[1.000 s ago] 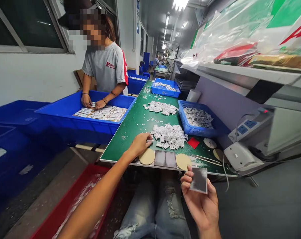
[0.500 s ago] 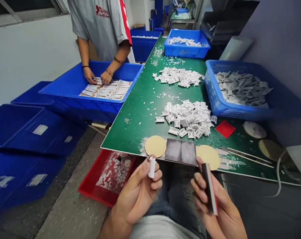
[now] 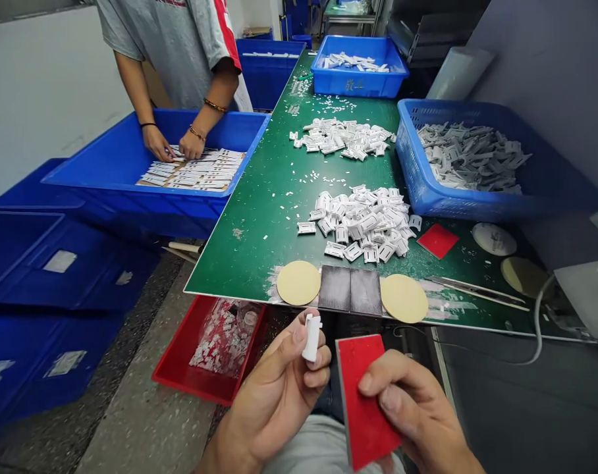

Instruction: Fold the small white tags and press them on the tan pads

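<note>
Between the thumb and fingers of my left hand (image 3: 284, 388) is a small white plastic part (image 3: 311, 338), held upright in front of the table edge. My right hand (image 3: 412, 401) grips a flat rectangular block with a red face (image 3: 365, 395), the red side turned up towards me. The two held things are apart. Just beyond my hands, along the table's edge, lie two dark square pads (image 3: 350, 289) between two round yellow discs (image 3: 299, 283). Past them is a heap of white plastic parts (image 3: 365, 224).
A blue basket (image 3: 410, 158) of white parts stands at the right, with tweezers (image 3: 477, 293) and a red square (image 3: 438, 241) nearer me. Below the table's left corner sits a red bin (image 3: 170, 368) of scraps. A co-worker's hands (image 3: 193, 143) are over a blue tub (image 3: 101, 164).
My right hand has turned the block from edge-on to red face showing and brought it left, closer to my left hand. My left hand still holds the white part. The view has shifted slightly.
</note>
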`<state>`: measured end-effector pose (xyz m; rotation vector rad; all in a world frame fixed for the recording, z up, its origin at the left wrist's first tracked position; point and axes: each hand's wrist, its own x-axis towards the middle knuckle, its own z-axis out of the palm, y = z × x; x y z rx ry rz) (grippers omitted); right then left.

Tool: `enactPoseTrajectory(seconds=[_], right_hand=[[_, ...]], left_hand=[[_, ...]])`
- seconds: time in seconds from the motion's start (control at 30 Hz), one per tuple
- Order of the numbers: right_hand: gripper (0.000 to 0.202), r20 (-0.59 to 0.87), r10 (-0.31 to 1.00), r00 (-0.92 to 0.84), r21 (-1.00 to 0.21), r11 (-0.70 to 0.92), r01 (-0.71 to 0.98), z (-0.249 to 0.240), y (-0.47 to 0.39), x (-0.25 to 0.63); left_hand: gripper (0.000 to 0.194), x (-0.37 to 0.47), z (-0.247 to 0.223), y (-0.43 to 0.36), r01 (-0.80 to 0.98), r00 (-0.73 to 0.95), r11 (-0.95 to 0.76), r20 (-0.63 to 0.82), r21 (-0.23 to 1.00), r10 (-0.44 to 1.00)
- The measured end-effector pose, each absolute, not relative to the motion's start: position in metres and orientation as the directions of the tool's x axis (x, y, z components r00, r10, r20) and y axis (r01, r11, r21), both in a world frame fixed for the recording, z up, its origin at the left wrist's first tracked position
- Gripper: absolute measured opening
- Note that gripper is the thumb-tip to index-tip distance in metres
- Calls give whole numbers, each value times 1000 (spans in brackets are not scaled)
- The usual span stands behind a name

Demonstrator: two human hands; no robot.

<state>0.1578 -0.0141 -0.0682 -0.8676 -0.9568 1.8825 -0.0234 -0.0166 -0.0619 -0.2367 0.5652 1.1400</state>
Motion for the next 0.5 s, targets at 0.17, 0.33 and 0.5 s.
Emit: enactPoseTrajectory(seconds=[0.17,0.33,0.5], right_hand=[[24,172,935,-309,-980,130,-150,-62,-7,164],[30,191,710,-677,-980,99,-173,-43,12,164],[39,269,902,-337,-948,310,73,-35,30,172]], left_hand=[[31,-19,-60,-21,-882,318,454,-550,127,772],[30,-18,-62,-28,-834,348,522,-566,178,748],[33,-18,-60,-30,-820,277,504,-581,272,765]])
